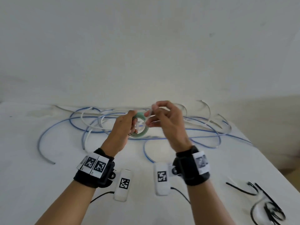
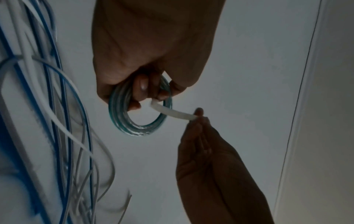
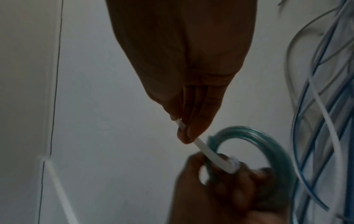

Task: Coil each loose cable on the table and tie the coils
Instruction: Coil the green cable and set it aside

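My left hand (image 1: pixel 129 125) grips a small coil of green translucent cable (image 1: pixel 142 133) above the table; the coil (image 2: pixel 141 128) hangs below my curled fingers (image 2: pixel 142 86). A white zip tie (image 2: pixel 172 112) wraps the coil, and my right hand (image 1: pixel 155 114) pinches its free end between thumb and fingers. In the right wrist view the tie (image 3: pixel 203 147) runs from my right fingertips (image 3: pixel 184 136) down to the coil (image 3: pixel 258 141) held by the left hand (image 3: pixel 220 189). Loose blue and white cables (image 1: pixel 100 124) lie tangled on the table behind my hands.
The white table (image 1: pixel 32 176) meets a white wall at the back, with its right edge (image 1: pixel 267 159) running diagonally. Black zip ties (image 1: pixel 240 190) and a black cable bundle (image 1: pixel 269 211) lie at the near right. Two white tagged devices (image 1: pixel 124 184) hang near my wrists.
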{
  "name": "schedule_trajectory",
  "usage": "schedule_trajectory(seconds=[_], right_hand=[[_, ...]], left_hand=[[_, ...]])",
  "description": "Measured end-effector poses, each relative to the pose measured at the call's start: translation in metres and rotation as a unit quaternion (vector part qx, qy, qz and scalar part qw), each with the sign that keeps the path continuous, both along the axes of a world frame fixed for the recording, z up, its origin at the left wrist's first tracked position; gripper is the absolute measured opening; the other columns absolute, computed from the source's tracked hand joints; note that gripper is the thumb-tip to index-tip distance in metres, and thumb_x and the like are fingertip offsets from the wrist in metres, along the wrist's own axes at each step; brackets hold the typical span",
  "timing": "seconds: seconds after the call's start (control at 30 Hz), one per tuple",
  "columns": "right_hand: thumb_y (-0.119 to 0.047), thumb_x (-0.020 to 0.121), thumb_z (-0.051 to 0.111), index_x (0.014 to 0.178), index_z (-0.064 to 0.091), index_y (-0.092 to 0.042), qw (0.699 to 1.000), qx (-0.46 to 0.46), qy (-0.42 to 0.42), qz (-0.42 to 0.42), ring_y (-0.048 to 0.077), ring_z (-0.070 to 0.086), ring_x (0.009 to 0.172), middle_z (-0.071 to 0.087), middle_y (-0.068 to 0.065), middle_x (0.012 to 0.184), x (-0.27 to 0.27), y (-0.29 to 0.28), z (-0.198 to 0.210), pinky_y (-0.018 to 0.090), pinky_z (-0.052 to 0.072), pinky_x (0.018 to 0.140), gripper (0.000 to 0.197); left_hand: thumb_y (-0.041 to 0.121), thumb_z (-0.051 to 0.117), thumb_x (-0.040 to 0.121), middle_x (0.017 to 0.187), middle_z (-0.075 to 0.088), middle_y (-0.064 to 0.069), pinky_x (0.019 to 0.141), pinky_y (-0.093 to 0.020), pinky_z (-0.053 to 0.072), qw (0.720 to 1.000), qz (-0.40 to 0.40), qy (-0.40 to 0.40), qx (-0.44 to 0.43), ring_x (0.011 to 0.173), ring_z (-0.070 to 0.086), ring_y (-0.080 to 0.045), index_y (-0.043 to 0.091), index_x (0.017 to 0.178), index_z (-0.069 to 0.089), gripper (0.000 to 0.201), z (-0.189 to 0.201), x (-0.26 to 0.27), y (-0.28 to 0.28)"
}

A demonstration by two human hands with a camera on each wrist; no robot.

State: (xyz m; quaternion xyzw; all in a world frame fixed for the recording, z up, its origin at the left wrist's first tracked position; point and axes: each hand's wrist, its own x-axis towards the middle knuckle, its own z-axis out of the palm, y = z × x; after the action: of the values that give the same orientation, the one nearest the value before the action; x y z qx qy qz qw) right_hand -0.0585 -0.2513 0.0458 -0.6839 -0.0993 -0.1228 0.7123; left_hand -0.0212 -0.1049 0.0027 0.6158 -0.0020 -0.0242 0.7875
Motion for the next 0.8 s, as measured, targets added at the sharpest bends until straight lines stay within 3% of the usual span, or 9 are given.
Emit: schedule_trajectory(seconds=[0.1,0.27,0.33,0.4,0.47,0.53,0.67,0.8], right_hand=[[-0.011,0.105,0.055,0.100,0.056,-0.007,1.000,0.000,-0.012,-0.018,0.026,0.067,0.062,0.074,0.015,0.081,0.016,0.036,-0.014,0.032,0.058,0.061,0.005],[-0.008,0.103,0.057,0.101,0.055,-0.005,0.996,0.036,-0.076,-0.038,0.032,0.073,0.078,0.075,0.014,0.090,0.022,0.060,-0.028,0.038,0.061,0.077,0.004],[-0.010,0.101,0.059,0.101,0.055,-0.004,0.993,0.055,-0.099,-0.031,0.032,0.073,0.084,0.075,0.013,0.092,0.018,0.067,-0.031,0.040,0.061,0.082,0.007],[-0.011,0.100,0.060,0.100,0.056,-0.005,0.991,0.063,-0.118,-0.013,0.032,0.074,0.088,0.074,0.014,0.093,0.014,0.073,-0.034,0.040,0.061,0.083,0.007],[-0.010,0.099,0.060,0.100,0.057,-0.005,0.991,0.059,-0.124,0.005,0.032,0.074,0.088,0.074,0.014,0.093,0.013,0.076,-0.034,0.039,0.061,0.083,0.006],[-0.012,0.099,0.060,0.101,0.056,-0.003,0.991,0.060,-0.118,0.013,0.031,0.075,0.084,0.075,0.014,0.091,0.012,0.075,-0.033,0.038,0.061,0.080,0.009],[-0.013,0.100,0.062,0.096,0.063,-0.002,0.997,0.043,-0.058,0.018,0.021,0.060,0.059,0.073,0.014,0.077,0.013,0.063,-0.027,0.027,0.051,0.062,0.012],[-0.014,0.098,0.064,0.091,0.070,-0.003,0.998,0.055,-0.003,0.027,0.018,0.055,0.057,0.071,0.011,0.073,0.011,0.052,-0.021,0.027,0.047,0.060,0.014]], left_hand=[[0.027,0.050,0.103,0.053,0.040,0.003,0.056,-0.027,0.034,0.998,0.063,-0.018,0.004,0.046,0.034,-0.010,0.017,0.060,0.046,0.044,0.001,0.009,0.022],[0.027,0.051,0.102,0.058,0.044,0.003,0.057,-0.029,0.042,0.993,0.120,-0.023,-0.009,0.046,0.037,-0.009,0.016,0.070,0.057,0.035,0.005,0.017,0.038],[0.028,0.053,0.100,0.058,0.040,0.000,0.058,-0.032,0.042,0.991,0.125,-0.037,-0.011,0.048,0.036,-0.011,0.015,0.078,0.055,0.026,0.003,0.020,0.041],[0.031,0.058,0.096,0.062,0.047,-0.003,0.059,-0.032,0.043,0.991,0.126,-0.046,-0.020,0.050,0.040,-0.013,0.011,0.093,0.062,0.021,0.003,0.021,0.044],[0.026,0.057,0.100,0.068,0.060,0.001,0.056,-0.024,0.043,0.990,0.123,-0.063,-0.021,0.051,0.045,-0.009,0.006,0.103,0.069,0.024,0.005,0.020,0.046],[0.020,0.054,0.103,0.066,0.065,0.008,0.056,-0.020,0.042,0.988,0.122,-0.095,-0.014,0.051,0.047,-0.005,0.003,0.099,0.071,0.024,0.009,0.018,0.048],[0.023,0.056,0.104,0.087,0.075,0.007,0.067,-0.023,0.049,0.974,0.105,-0.183,0.078,0.069,0.061,-0.004,0.010,0.100,0.073,0.022,0.017,0.009,0.053],[0.025,0.055,0.104,0.105,0.076,0.007,0.076,-0.019,0.051,0.955,0.056,-0.251,0.144,0.087,0.068,-0.004,0.013,0.107,0.074,0.023,0.021,-0.002,0.046]])
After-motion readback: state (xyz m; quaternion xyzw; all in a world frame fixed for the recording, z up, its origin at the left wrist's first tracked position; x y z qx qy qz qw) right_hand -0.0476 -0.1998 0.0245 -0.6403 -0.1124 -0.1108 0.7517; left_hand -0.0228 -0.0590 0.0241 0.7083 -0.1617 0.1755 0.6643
